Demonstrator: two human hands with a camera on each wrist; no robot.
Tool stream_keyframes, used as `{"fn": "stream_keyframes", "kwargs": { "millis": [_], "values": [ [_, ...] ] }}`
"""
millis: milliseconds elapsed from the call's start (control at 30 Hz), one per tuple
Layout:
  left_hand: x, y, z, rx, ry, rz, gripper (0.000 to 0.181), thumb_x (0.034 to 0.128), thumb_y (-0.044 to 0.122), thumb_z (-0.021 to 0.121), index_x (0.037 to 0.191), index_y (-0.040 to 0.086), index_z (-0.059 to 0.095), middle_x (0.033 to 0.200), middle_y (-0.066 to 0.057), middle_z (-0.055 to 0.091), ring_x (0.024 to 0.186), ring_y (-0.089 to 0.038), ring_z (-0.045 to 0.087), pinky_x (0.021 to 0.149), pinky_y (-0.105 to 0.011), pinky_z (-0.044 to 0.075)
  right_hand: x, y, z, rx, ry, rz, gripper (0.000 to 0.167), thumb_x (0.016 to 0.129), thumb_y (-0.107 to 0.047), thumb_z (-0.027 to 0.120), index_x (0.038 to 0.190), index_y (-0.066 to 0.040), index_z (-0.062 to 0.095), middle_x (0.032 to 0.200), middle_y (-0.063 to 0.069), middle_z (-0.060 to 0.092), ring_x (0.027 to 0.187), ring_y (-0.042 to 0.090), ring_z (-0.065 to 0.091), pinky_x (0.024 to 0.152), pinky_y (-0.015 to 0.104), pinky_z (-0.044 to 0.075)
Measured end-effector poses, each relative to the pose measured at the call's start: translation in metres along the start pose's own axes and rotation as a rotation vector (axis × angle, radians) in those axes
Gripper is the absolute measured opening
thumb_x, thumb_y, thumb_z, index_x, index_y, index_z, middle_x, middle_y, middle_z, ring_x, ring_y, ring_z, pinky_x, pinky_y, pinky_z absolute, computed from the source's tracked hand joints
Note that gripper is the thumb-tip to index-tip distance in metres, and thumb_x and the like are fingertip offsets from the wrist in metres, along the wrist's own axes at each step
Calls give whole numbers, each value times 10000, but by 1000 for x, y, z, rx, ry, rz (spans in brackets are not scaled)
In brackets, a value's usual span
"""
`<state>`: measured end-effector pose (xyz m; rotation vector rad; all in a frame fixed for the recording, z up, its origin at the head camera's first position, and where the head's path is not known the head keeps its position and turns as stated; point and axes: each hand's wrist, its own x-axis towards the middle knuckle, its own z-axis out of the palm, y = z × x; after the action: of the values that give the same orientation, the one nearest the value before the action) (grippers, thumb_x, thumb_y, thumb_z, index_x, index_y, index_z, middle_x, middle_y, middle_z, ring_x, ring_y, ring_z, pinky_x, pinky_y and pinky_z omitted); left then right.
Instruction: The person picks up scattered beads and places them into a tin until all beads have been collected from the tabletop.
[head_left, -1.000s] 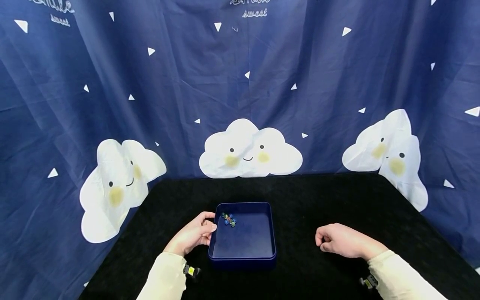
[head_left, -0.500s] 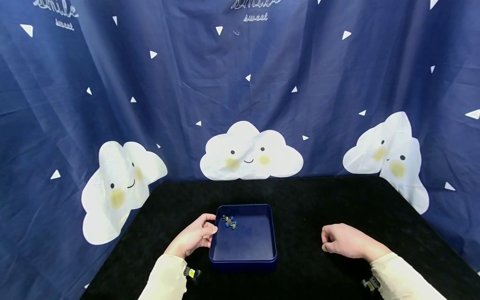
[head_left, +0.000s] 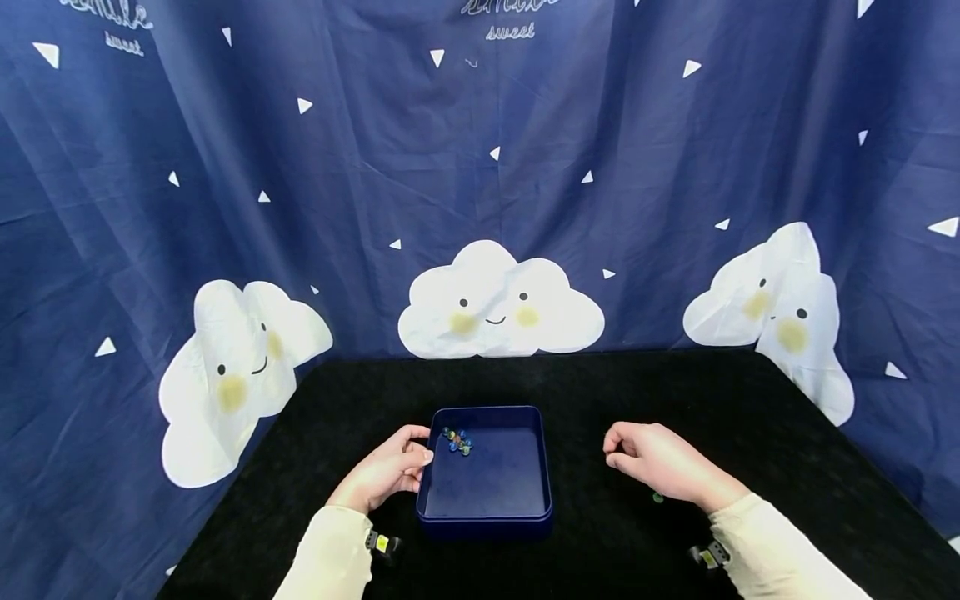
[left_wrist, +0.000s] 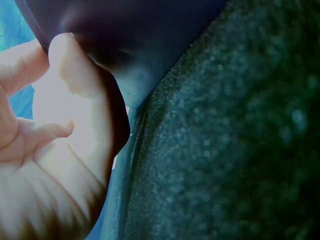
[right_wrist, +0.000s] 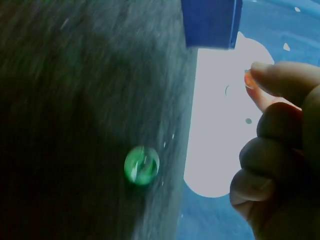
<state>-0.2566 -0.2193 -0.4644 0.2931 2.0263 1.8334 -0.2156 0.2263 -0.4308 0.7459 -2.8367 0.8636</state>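
A dark blue square box [head_left: 487, 487] stands on the black cloth, with several glass marbles [head_left: 458, 441] clustered in its far left corner. My left hand [head_left: 386, 471] holds the box's left side, thumb and fingers at the wall. To the right of the box my right hand [head_left: 667, 458] is raised above the cloth. Its thumb and index finger pinch a small orange-tinted marble [right_wrist: 248, 79], mostly hidden by the fingertips, while the other fingers are curled in. A green glass marble [right_wrist: 142, 165] lies on the cloth under the right wrist.
Black cloth [head_left: 585, 383] covers the table. Behind and beside it hangs a blue curtain [head_left: 360, 167] printed with smiling white clouds and triangles. A small camera is strapped to each wrist.
My right hand has moved left and slightly away from me, towards the box. The green marble has come into sight below its wrist. The left hand keeps its place on the box.
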Motion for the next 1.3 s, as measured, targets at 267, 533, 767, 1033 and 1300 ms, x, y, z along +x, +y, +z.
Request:
{"fn": "stream_keyframes", "kwargs": {
  "millis": [267,533,767,1033,1300],
  "values": [
    [0,-1,0,2,1,6,559,970,78,606,1429,-28,305,984,-137,560,698,-142,573,617,-279,538,14,-17,10,108,61,-3,85,951,-189,701,991,-243,649,622,-147,461,500,28,431,520,258,409],
    [2,-3,1,-7,-11,4,573,963,62,601,1435,-36,290,989,-136,556,698,-136,570,609,-271,531,32,-31,23,146,85,-17,133,933,-194,728,968,-286,638,591,-141,443,477,33,417,500,254,394],
    [2,-3,0,-19,-17,7,563,971,45,581,1437,-45,279,992,-144,559,694,-136,573,606,-273,531,46,-38,37,170,84,-23,153,906,-248,754,939,-295,612,577,-143,441,475,40,431,501,254,394],
    [2,-2,-1,-19,-17,12,565,973,47,581,1440,-46,276,1002,-151,562,699,-141,581,618,-278,539,62,-44,47,178,88,-28,160,892,-242,762,944,-289,618,566,-135,441,464,44,431,503,257,396],
    [4,-4,-2,-41,-32,9,571,974,35,575,1441,-50,257,991,-144,558,695,-142,576,622,-284,539,64,-47,50,169,84,-12,149,894,-236,755,969,-274,633,575,-126,454,469,54,448,517,261,408]
  ]
}}
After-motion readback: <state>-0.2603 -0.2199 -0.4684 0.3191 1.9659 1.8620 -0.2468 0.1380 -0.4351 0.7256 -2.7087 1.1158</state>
